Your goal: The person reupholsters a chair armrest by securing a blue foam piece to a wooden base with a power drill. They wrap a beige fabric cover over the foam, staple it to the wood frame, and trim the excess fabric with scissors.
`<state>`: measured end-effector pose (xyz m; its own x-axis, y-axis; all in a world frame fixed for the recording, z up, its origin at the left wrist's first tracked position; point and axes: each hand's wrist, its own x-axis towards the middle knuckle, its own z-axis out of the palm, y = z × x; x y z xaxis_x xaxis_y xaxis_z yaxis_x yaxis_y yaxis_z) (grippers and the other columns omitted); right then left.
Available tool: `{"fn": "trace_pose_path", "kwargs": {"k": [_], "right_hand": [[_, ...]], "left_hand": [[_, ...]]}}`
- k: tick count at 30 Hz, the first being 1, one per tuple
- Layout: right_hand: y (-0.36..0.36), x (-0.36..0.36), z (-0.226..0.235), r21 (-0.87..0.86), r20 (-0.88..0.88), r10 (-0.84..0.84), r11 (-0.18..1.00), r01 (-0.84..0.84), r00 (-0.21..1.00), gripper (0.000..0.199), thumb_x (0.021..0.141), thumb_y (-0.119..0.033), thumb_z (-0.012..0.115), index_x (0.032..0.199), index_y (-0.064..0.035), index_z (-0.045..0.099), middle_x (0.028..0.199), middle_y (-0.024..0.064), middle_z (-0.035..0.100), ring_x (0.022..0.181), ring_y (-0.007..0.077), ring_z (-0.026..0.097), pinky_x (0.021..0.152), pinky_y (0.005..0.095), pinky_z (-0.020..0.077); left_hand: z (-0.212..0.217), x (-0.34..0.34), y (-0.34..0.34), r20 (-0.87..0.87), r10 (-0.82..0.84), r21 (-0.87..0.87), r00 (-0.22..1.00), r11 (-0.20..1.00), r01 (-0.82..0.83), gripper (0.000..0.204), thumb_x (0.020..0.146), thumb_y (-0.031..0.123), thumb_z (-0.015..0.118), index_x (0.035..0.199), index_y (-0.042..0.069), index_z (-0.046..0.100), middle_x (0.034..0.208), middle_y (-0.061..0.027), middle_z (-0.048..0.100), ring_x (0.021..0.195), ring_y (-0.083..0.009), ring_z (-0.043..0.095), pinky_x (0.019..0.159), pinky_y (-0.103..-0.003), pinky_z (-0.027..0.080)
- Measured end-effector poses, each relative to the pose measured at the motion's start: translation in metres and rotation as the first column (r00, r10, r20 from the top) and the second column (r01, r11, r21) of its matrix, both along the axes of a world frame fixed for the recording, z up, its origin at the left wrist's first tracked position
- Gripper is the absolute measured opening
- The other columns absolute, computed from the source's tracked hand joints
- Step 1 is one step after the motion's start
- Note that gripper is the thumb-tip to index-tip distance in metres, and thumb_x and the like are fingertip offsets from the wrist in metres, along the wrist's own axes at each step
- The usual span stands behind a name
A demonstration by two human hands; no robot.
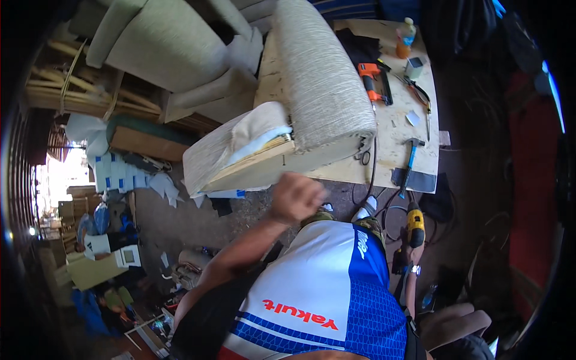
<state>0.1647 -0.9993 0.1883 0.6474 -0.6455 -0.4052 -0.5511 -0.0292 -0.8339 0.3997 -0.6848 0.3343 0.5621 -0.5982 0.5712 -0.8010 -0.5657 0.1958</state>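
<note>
The person's right hand (414, 254) wraps around the grip of a yellow drill (415, 225), just off the table (387, 161); the left hand (298, 198) is curled but blurred, so whether it pinches anything cannot be told; the upholstered piece (327, 78) rests on the table, overhanging its near edge; good handling would keep the drill square and fingertips clear of its tip.

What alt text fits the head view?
A person's right hand holds a yellow drill; the curled, blurred left hand is near a grey upholstered furniture piece on a worktable with an orange nail gun and hammer.
</note>
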Motion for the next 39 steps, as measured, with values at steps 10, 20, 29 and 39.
{"fn": "trace_pose_path", "kwargs": {"k": [10,20,29,39], "right_hand": [[-0.001,0.067,-0.001,-0.069,0.102,0.214,0.976,-0.208,0.972,0.038,0.089,-0.025,0.077,0.116,-0.0002,0.064,0.098,0.0093,0.069,0.087,0.0218,0.066,0.079,0.0381,0.053],[0.093,-0.053,0.001,-0.081,0.069,0.024,0.997,-0.018,0.997,0.028,0.086,-0.015,0.078,0.11,-0.0054,0.067,0.083,0.0005,0.066,0.07,0.0151,0.063,0.062,0.0306,0.0506],[0.144,-0.063,0.023,-0.106,0.066,0.177,0.98,-0.169,0.982,0.027,0.085,-0.013,0.079,0.109,-0.0043,0.068,0.087,0.0022,0.069,0.075,0.0157,0.066,0.066,0.0312,0.0526],[0.173,0.019,0.03,0.104,0.461,0.365,0.883,-0.457,0.809,0.038,0.082,-0.004,0.08,0.117,-0.0002,0.066,0.1,0.0054,0.073,0.087,0.0113,0.068,0.077,0.0284,0.055]], "left_hand": [[0.057,0.038,0.053,0.033,0.313,0.155,0.949,0.936,-0.314,0.036,0.09,0.026,0.07,0.121,0.009,0.063,0.119,-0.008,0.059,0.106,-0.0297,0.056,0.093,-0.043,0.045],[0.04,0.048,0.066,0.078,0.297,0.195,0.952,0.932,-0.307,0.059,0.096,0.048,0.059,0.131,0.0,0.057,0.128,-0.0148,0.056,0.111,-0.0319,0.054,0.095,-0.044,0.046],[0.027,0.059,0.054,0.321,0.359,0.211,0.877,0.875,-0.435,0.054,0.101,0.058,0.046,0.11,0.007,0.062,0.095,-0.009,0.058,0.085,-0.0262,0.056,0.078,-0.041,0.049],[0.015,0.078,0.042,0.365,0.534,0.091,0.763,0.795,-0.6,0.03,0.101,0.03,0.052,0.086,0.009,0.069,0.087,-0.009,0.067,0.087,-0.0302,0.064,0.078,-0.044,0.05]]}}
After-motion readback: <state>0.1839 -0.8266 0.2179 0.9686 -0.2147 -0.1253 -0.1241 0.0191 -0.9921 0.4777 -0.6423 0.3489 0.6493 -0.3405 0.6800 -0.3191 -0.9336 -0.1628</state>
